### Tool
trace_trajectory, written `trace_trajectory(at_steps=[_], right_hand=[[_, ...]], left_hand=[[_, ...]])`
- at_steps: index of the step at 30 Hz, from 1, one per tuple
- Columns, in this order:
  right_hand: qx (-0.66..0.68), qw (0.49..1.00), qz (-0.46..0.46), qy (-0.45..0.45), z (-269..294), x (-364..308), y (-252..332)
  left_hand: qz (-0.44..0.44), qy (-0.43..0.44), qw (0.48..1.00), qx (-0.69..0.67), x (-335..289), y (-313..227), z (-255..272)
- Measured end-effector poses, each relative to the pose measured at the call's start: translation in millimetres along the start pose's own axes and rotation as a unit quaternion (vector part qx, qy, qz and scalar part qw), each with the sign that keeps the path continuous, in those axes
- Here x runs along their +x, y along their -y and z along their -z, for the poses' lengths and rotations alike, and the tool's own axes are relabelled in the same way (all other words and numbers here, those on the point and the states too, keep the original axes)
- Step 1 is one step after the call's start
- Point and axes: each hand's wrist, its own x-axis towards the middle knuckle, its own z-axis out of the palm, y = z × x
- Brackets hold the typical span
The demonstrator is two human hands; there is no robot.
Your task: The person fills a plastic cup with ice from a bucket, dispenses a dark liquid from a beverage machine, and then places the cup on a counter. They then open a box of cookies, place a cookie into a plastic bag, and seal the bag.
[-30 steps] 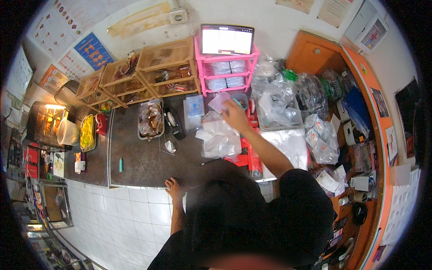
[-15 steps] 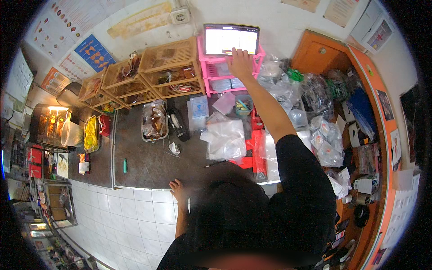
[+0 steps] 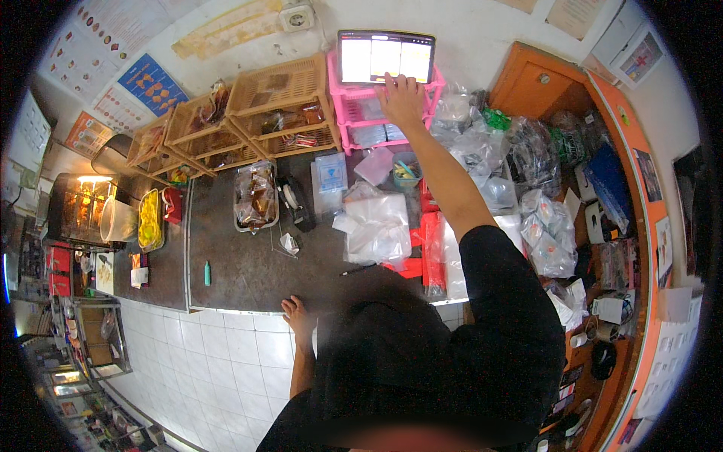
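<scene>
My right hand (image 3: 402, 99) reaches forward to a tablet (image 3: 361, 60) with a lit screen, one finger extended onto its lower edge; the hand is open and holds nothing. The tablet leans on top of a pink plastic rack (image 3: 340, 113) with packets on its lower tiers. My left hand (image 3: 297, 313) rests at the front edge of the dark counter (image 3: 248, 282), fingers apart, holding nothing. Closest to it on the counter are a thin black pen (image 3: 355, 271) and a small white piece (image 3: 288, 242).
Tan plastic baskets (image 3: 275, 79) stand along the wall. A tray of wrapped brown items (image 3: 256, 196), a black device (image 3: 295, 205) and clear plastic bags (image 3: 376, 230) lie on the counter. A teal bottle (image 3: 208, 273) is to the left. More bags (image 3: 546, 233) pile up at right.
The screen now shows a different layout, with a yellow panel at its right. My right hand stays at the tablet's lower edge, and my left hand remains at the counter edge.
</scene>
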Motion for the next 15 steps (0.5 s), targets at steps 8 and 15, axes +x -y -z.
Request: trace_trajectory(at_steps=[8,15], right_hand=[[-0.016,0.998,-0.028,0.052,-2,14,4],[0.050,0.997,-0.026,0.043,2,-3,4]], left_hand=[[0.017,-0.002,0.999,0.029,3,-2,0],[0.021,0.006,1.000,0.021,3,0,0]])
